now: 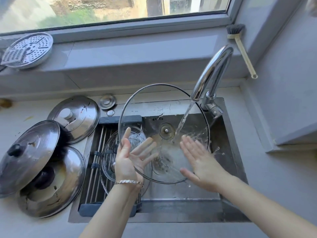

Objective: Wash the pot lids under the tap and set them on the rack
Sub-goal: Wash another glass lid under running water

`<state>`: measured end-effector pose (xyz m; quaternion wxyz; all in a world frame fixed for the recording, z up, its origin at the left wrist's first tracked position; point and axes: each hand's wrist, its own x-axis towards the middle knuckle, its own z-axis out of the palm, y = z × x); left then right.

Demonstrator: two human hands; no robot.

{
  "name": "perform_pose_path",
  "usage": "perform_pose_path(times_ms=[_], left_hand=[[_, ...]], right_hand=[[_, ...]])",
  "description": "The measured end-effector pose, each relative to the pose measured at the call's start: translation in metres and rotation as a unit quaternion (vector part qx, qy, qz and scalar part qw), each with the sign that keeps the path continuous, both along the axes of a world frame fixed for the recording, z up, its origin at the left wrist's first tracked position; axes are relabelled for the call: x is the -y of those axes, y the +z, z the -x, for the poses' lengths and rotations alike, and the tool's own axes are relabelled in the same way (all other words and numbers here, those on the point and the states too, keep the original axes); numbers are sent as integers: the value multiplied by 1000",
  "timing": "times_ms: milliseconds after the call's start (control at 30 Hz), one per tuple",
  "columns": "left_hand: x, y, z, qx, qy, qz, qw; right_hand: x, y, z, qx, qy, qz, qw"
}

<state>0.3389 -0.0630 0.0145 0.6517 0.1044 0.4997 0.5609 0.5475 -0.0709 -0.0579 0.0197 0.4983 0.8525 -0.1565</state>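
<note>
Nearest, left hand [131, 158]: thumb hooked over the rim of the large glass lid [163, 133], fingers spread behind the glass, holding it tilted over the sink [229, 152].
Right hand [200, 164]: open, palm flat against the lid's near face, gripping nothing.
Rack [97, 162]: across the sink's left part, a smaller glass lid [109, 152] lying on it.
Counter, left: three steel lids [42, 160] overlapping.
Tap [211, 73]: water running onto the held lid beside its knob.
Windowsill: perforated steamer plate [29, 50], brush [240, 47].
</note>
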Motion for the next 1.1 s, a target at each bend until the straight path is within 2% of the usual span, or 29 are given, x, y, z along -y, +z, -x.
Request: perform_pose_path(times_ms=[33, 67, 100, 133, 233, 400, 567, 667, 733, 767, 833, 867, 900, 967, 1100], left_hand=[[-1, 1, 1, -2, 0, -1, 1000], [-1, 2, 1, -4, 1, 0, 1000], [0, 3, 2, -5, 1, 2, 1000], [0, 4, 2, -4, 1, 5, 1000], [2, 6, 1, -10, 0, 13, 1000], [6, 9, -2, -31, -7, 15, 999], [13, 9, -5, -32, -17, 36, 999], [14, 10, 0, -27, -3, 66, 997], [13, 11, 3, -50, -10, 88, 995], [13, 11, 5, -70, -19, 99, 992], [9, 14, 3, -118, -43, 119, 985], [7, 15, 0, -146, -62, 126, 979], [4, 15, -4, -173, -86, 129, 973], [-2, 16, -12, -218, -144, 139, 955], [-10, 6, -17, -247, -210, 192, 926]], right_hand=[[4, 0, 3, 1, 31, 16, 999], [5, 0, 4, 6, 44, -10, 999], [0, 3, 1, 20, 35, -7, 999], [-8, 4, -4, 19, 11, -23, 1000], [-24, 9, -14, 17, -70, 23, 997], [-11, 8, 10, -13, 6, 47, 999], [-56, 5, -11, 21, -104, -10, 994], [-60, 5, -16, -41, -171, -34, 984], [-58, 7, -18, -159, -307, 19, 938], [-55, 6, -18, -242, -382, 95, 887], [-47, 0, -13, -393, -498, 278, 722], [-40, -7, -10, -422, -535, 343, 647], [-31, -16, -7, -420, -556, 392, 600], [-13, -32, -2, -367, -562, 442, 595], [8, -42, -4, -317, -574, 438, 614]])
